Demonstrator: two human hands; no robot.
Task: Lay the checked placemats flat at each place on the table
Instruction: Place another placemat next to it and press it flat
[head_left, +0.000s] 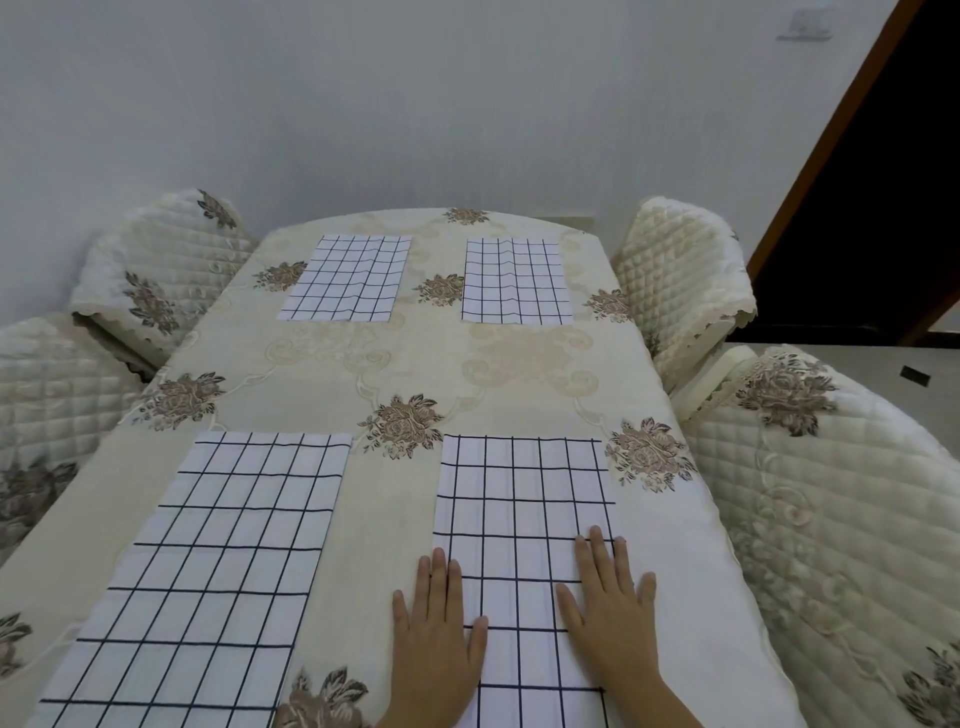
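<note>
Both hands spread flat: left hand (439, 618), right hand (608, 603) pressing near-right placemat (524, 499) on surface (395, 364). Likely thin, light, limp cloth; smooth from centre, lift by corners.

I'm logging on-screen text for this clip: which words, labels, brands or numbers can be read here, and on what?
No readable text anywhere.
The checked placemats carry only dark grid lines; the tablecloth and chair covers only flower patterns.
The wall plate at the upper right is too blurred to show any marking.
</note>
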